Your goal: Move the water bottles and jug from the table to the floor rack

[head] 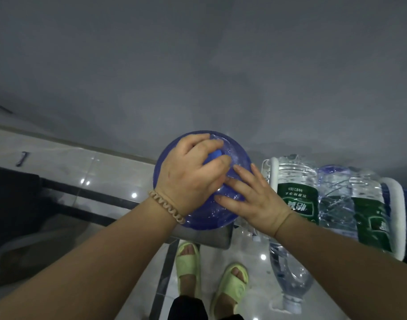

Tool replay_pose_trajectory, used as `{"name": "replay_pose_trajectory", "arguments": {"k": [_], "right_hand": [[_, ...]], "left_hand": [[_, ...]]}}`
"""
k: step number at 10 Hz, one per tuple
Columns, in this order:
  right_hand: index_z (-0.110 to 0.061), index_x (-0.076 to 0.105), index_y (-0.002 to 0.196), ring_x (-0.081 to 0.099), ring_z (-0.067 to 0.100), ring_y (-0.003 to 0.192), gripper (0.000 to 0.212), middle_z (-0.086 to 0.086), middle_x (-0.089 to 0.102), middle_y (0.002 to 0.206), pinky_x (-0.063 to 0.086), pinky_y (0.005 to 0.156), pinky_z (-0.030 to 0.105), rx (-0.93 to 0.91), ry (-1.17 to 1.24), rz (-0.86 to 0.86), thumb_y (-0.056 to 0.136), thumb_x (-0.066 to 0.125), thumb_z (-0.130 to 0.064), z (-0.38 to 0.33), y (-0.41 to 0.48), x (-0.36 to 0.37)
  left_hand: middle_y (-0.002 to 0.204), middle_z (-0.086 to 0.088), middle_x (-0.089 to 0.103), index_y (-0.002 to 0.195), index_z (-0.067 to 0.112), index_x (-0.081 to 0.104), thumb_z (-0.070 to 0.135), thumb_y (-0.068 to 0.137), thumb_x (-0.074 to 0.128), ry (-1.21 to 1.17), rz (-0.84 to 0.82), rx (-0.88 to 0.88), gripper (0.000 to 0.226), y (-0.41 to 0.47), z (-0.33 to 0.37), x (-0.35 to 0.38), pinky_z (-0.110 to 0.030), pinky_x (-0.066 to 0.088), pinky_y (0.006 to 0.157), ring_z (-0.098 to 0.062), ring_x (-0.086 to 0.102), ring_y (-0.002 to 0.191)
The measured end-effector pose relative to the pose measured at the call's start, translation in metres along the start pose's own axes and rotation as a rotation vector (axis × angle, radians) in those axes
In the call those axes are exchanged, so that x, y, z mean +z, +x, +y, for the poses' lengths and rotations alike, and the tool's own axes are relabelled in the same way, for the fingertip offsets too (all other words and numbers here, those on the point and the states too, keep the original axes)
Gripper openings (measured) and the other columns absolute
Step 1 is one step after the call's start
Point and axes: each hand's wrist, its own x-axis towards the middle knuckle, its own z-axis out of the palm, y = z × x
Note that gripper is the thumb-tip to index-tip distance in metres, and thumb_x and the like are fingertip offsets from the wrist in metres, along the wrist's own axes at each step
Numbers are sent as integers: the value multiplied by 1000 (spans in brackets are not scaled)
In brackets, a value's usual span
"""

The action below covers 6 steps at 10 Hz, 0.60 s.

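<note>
A large blue water jug [166,168], seen from above, stands upright by the wall on a grey metal base [209,238]. My left hand [193,176] is clamped over its top, fingers curled around the blue cap [214,155]. The fingers of my right hand [255,199] lie spread and flat against the jug's right shoulder, gripping nothing. Right of the jug, two clear water bottles with green labels [298,188] [370,209] and another clear one [334,195] lie side by side in a white-framed rack [394,204].
One more clear bottle [290,278] lies on the glossy tiled floor below my right forearm, cap toward me. My feet in pale green slippers [188,264] stand just before the grey base. A grey wall fills the upper view. Dark furniture [15,204] sits at the left.
</note>
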Motion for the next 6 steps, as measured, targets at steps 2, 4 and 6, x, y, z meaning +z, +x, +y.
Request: {"name": "replay_pose_trajectory", "arguments": {"k": [2,4,6], "right_hand": [[-27,32,140,10,39,141,92,13,24,148,14,106,64,3,-45,-135,66,80,2,-6,5,-11],[-25,25,145,10,41,139,109,13,19,154,23,103,62,50,-142,-309,57,83,1,-20,12,-39],[-15,46,137,34,44,132,90,20,38,145,26,99,67,223,-224,-361,55,81,-5,-50,25,-73]], "left_hand": [[102,-18,66,93,5,71,19,85,63,53,-50,-73,18,-5,5,-6,-40,47,90,-30,55,102],[119,-13,61,114,14,65,29,83,67,80,-260,-155,35,-4,11,-26,-45,47,88,-35,53,112],[139,-11,46,135,18,47,39,80,66,145,-306,-149,61,-10,22,-53,-45,35,100,-31,42,126]]}}
